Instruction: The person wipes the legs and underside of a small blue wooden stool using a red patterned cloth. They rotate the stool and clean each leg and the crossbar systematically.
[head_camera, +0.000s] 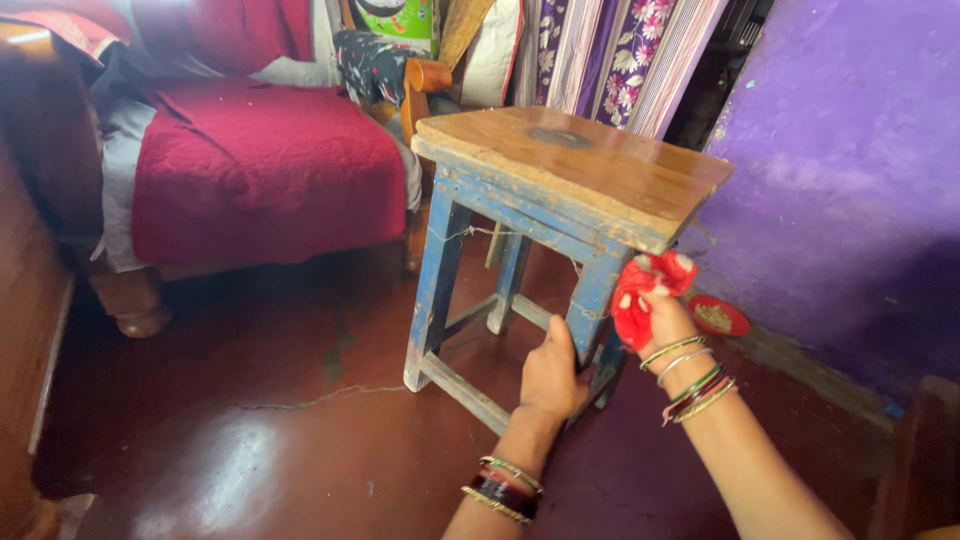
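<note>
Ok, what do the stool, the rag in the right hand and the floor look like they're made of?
Stool: wood, by its grain; the top looks varnished brown, the legs carry chipped blue paint worn to bare patches.
Rag: soft red cloth with a light pattern, bunched in the right hand against a leg; the left hand grips that leg lower down.
Floor: dark red and glossy, probably polished cement.

You have one view only, from the camera on your head. It looks down and forward at the floor (250, 440) from close above, near enough that your forearms enter at the bottom edge and the stool (560, 190) fills the middle.
</note>
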